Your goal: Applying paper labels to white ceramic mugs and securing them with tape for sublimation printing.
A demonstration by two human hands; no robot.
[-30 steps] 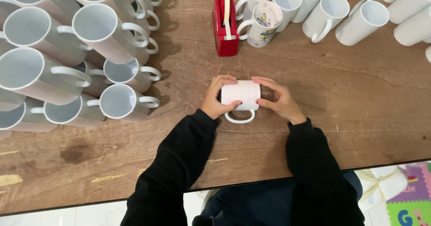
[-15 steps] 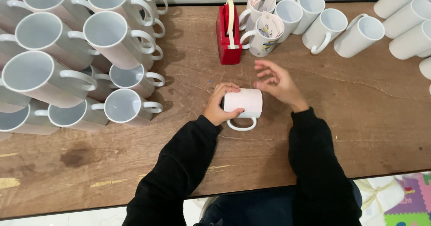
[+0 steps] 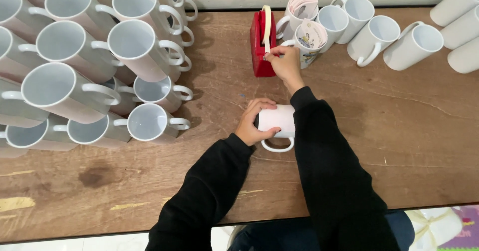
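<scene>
the left hand has its grip wrapped round a white mug lying on its side on the wooden bench, handle pointing toward the person. the mug sits near the bench's middle; its right end is hidden behind the black sleeve of the right arm, so its mouth can't be seen. the right hand is stretched up to a red tape holder, fingertips pinched on the strip of tape hanging off its top. how much tape is pulled free is hard to tell, since the fingers cover the end. just right of the holder stands a mug stuffed w/ printed paper sheets, partly blocked by that hand, w/ another paper-filled mug behind it. a stack of white mugs on their sides fills the left, cut off by the frame edge. more white mugs lie top right, some cropped at the corner.
</scene>
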